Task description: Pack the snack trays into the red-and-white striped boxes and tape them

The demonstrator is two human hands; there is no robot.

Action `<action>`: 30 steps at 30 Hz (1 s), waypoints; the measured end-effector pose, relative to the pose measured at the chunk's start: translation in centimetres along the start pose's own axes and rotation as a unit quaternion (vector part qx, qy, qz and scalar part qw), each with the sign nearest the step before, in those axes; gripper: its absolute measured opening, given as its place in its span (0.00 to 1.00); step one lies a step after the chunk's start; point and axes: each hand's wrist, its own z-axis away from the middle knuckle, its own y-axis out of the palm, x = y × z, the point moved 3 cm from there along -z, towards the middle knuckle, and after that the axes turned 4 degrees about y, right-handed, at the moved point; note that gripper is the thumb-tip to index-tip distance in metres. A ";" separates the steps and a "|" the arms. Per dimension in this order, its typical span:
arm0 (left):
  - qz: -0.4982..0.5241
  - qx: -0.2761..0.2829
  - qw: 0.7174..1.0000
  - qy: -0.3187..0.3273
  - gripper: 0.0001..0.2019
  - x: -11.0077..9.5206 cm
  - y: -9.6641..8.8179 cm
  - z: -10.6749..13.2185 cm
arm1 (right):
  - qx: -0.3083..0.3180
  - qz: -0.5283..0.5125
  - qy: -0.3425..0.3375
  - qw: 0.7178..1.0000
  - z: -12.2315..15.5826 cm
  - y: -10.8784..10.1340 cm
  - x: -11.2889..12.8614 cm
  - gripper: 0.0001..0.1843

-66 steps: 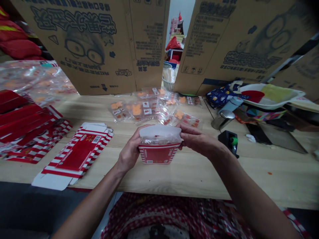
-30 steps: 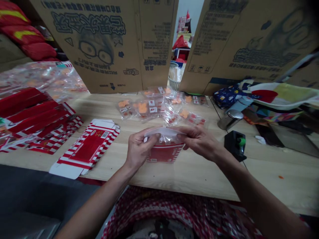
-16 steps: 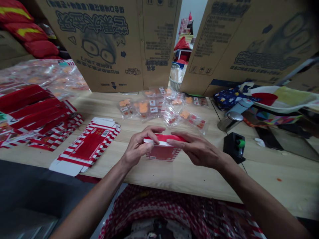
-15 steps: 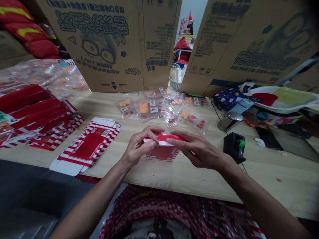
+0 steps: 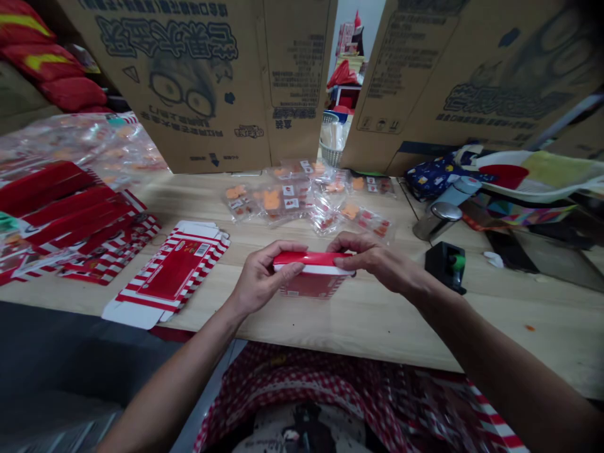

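A red and white cardboard box [image 5: 309,286] stands upright on the table in front of me, its red top flap folded over with a white edge showing. My left hand [image 5: 267,274] grips the top at its left end, thumb on the near side and fingers behind. At the right end my right hand [image 5: 370,258] pinches the flap between thumb and fingers. Left of the box lies a flattened red and white striped carton [image 5: 175,267] with a barcode. Clear packets [image 5: 283,198] with orange pieces are scattered just beyond my hands.
Two tall brown cardboard boxes [image 5: 189,82] stand at the back. To the right are a black tape dispenser [image 5: 443,267], a metal-lidded jar [image 5: 436,221] and a white basin [image 5: 557,179]. Stacked red striped cartons [image 5: 70,207] and more clear packets [image 5: 80,141] lie at the left.
My right hand has drawn back from lying across the top to pinching the right end of the flap. The top now looks flatter and straighter. My left hand stays at the left end.
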 end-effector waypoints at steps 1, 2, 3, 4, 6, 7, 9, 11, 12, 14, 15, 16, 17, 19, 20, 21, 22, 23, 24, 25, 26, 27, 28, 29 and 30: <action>-0.008 -0.004 1.000 0.009 0.14 0.1 0.0 -0.1 | -0.027 0.031 -0.035 0.999 0.3 0.0 0.2 0.11; -0.017 -0.007 1.000 0.018 0.14 0.1 0.1 -0.1 | -0.052 0.074 -0.072 0.993 0.8 0.2 0.4 0.14; -0.026 -0.009 0.999 0.028 0.14 0.2 0.1 -0.2 | -0.070 0.122 -0.106 0.984 1.2 0.4 0.7 0.16; -0.033 -0.013 0.999 0.037 0.14 0.2 0.3 -0.2 | -0.077 0.169 -0.134 0.974 1.6 0.6 0.9 0.17; -0.035 -0.028 0.998 0.050 0.15 0.2 0.5 -0.2 | -0.062 0.248 -0.168 0.952 2.1 1.2 1.1 0.18; -0.030 -0.038 0.997 0.055 0.15 0.2 0.6 -0.2 | -0.050 0.278 -0.181 0.942 2.2 1.3 1.1 0.18; -0.018 -0.052 0.997 0.061 0.16 0.2 0.8 -0.1 | -0.036 0.322 -0.207 0.923 2.2 1.5 1.1 0.18; -0.023 -0.045 0.996 0.078 0.14 0.0 0.8 0.1 | -0.037 0.343 -0.230 0.910 2.0 1.4 0.9 0.19; -0.028 -0.033 0.995 0.091 0.12 -0.1 0.8 0.1 | -0.043 0.344 -0.240 0.907 1.9 1.4 0.9 0.20; -0.038 -0.006 0.992 0.122 0.10 -0.2 0.8 0.2 | -0.057 0.335 -0.254 0.905 1.7 1.3 0.8 0.22; -0.040 0.003 0.990 0.137 0.10 -0.2 0.7 0.2 | -0.068 0.328 -0.264 0.905 1.8 1.3 0.7 0.24; -0.040 0.007 0.988 0.150 0.10 -0.2 0.7 0.3 | -0.080 0.322 -0.276 0.902 1.9 1.3 0.6 0.25; -0.041 0.007 0.986 0.163 0.11 -0.1 0.6 0.3 | -0.090 0.315 -0.288 0.900 2.0 1.4 0.4 0.26; -0.050 0.003 0.980 0.190 0.11 0.2 0.6 0.3 | -0.093 0.300 -0.308 0.898 2.4 1.5 -0.2 0.27; -0.055 0.000 0.978 0.202 0.11 0.3 0.6 0.3 | -0.090 0.288 -0.310 0.902 2.6 1.5 -0.6 0.27; -0.061 -0.004 0.976 0.211 0.11 0.5 0.6 0.2 | -0.094 0.269 -0.307 0.908 2.7 1.4 -1.0 0.26; -0.067 -0.008 0.974 0.216 0.11 0.6 0.5 0.2 | -0.107 0.246 -0.300 0.915 2.9 1.4 -1.4 0.24; -0.074 -0.012 0.973 0.217 0.11 0.6 0.5 0.1 | -0.125 0.221 -0.291 0.922 3.0 1.3 -1.8 0.22; -0.081 -0.015 0.973 0.216 0.10 0.7 0.5 0.1 | -0.144 0.198 -0.281 0.928 3.0 1.2 -2.1 0.19; -0.088 -0.015 0.973 0.214 0.10 0.6 0.6 0.0 | -0.159 0.178 -0.274 0.932 3.0 1.2 -2.2 0.16; -0.095 -0.014 0.973 0.210 0.10 0.6 0.6 0.0 | -0.167 0.166 -0.273 0.933 3.0 1.2 -2.3 0.13; -0.101 -0.015 0.973 0.205 0.10 0.5 0.7 0.0 | -0.167 0.163 -0.279 0.932 3.0 1.3 -2.1 0.12; -0.104 -0.018 0.974 0.201 0.10 0.4 0.8 0.0 | -0.164 0.169 -0.289 0.928 3.0 1.4 -1.9 0.11; -0.105 -0.024 0.974 0.198 0.10 0.3 0.9 0.1 | -0.164 0.177 -0.298 0.923 3.1 1.5 -1.6 0.11; -0.103 -0.031 0.975 0.194 0.09 0.3 1.0 0.1 | -0.165 0.180 -0.305 0.921 3.1 1.4 -1.3 0.11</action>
